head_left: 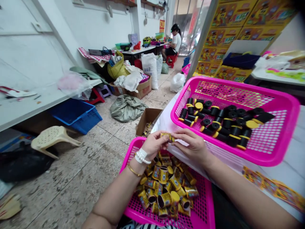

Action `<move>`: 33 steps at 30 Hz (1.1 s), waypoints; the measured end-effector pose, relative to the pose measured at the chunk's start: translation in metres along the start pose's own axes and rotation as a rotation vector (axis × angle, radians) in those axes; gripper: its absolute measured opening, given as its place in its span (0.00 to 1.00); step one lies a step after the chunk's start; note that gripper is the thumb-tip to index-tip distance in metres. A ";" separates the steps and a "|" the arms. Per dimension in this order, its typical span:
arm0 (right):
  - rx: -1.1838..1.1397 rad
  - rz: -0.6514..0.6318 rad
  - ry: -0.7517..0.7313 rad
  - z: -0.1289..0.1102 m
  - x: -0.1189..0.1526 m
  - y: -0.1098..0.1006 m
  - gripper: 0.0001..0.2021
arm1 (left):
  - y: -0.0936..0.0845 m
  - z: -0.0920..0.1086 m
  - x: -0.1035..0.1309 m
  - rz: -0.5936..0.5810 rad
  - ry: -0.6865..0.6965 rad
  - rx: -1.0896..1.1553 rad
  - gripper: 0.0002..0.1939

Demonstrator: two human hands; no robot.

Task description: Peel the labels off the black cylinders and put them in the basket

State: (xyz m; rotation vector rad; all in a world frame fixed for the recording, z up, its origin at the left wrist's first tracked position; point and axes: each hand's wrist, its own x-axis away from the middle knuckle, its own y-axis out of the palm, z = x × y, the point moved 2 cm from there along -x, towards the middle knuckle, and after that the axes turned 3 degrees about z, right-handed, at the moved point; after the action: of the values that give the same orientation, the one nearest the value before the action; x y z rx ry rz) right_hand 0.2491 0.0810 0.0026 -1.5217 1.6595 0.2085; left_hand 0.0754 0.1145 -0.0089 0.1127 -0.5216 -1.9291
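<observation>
Above the lower basket, my left hand (156, 144) pinches a small canister with a yellow printed label (168, 136). My right hand (190, 144) has its thumb and fingertips at the right end of that canister. Below both hands, a pink mesh basket (207, 203) holds many similar yellow-labelled canisters (164, 175), some lying with open ends showing. On the white table to the right, a second pink basket (289, 127) contains black canisters with yellow lids (234, 130). Strips of yellow printed labels (274, 186) lie on the table beside my right forearm.
An open cardboard box (152, 116) with small yellow pieces stands on the floor past the lower basket. To the left are a cream stool (53, 136) and a blue crate (78, 116). A seated person (176, 43) is at a far table. Stacked yellow cartons (221, 41) rise behind the upper basket.
</observation>
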 end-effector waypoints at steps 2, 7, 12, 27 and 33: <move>-0.054 0.040 0.112 0.002 0.002 0.004 0.12 | 0.000 0.004 0.003 0.045 0.174 -0.158 0.14; -0.139 0.107 0.218 0.000 0.004 0.014 0.11 | -0.002 0.007 0.006 0.073 0.283 -0.342 0.14; -0.045 0.112 0.069 -0.002 0.000 0.012 0.11 | -0.014 0.004 -0.002 0.044 0.108 -0.190 0.19; -0.485 -0.001 0.345 0.012 0.004 0.019 0.16 | -0.021 0.008 -0.005 -0.012 -0.046 -0.226 0.23; -0.518 0.031 0.215 0.009 0.003 0.013 0.07 | -0.014 -0.003 -0.002 -0.024 -0.189 -0.015 0.25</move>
State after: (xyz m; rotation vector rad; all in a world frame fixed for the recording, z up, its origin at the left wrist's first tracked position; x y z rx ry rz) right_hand 0.2418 0.0874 -0.0101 -1.9540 1.8944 0.5416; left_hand 0.0654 0.1199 -0.0171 -0.0741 -0.6330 -1.9776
